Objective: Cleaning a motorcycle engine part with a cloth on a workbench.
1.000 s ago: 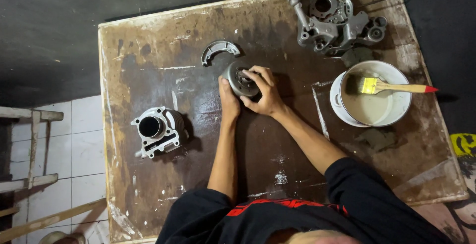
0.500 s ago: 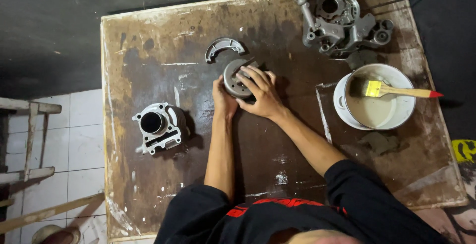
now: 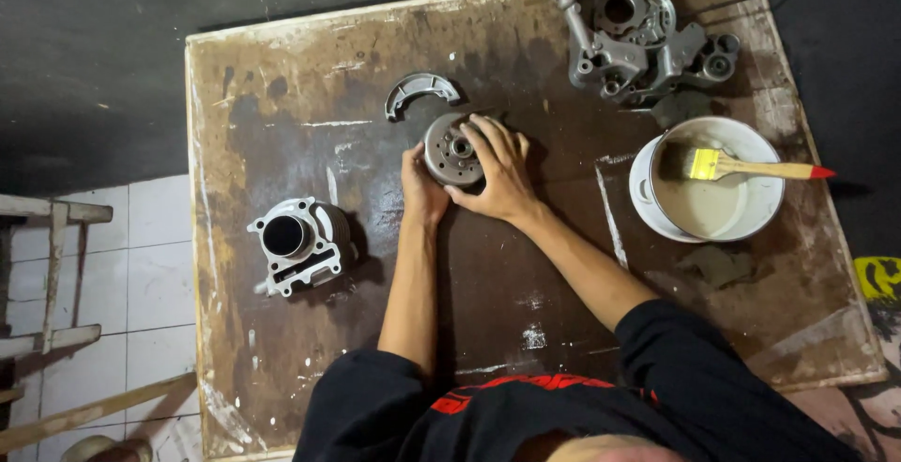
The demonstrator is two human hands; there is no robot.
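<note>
Now the round metal rotor (image 3: 454, 150) is gripped mid-counter (image 3: 282, 349), the left hand (image 3: 420, 188) closed on its near-left edge and the right hand (image 3: 502, 173) fingers spread over it; it is tipped more upright than before, showing its hub. Beyond, a curved brake shoe (image 3: 419, 90) is seen.

The worn, stained brown wooden tabletop (image 3: 282, 124) looks rough and matt. The round grey metal rotor (image 3: 453, 150) and silver cast-metal cylinder block (image 3: 298, 242) show dull sheen. The white bowl (image 3: 760, 213) looks smooth, the wooden-handled paintbrush (image 3: 741, 167) bare-grained.
</note>
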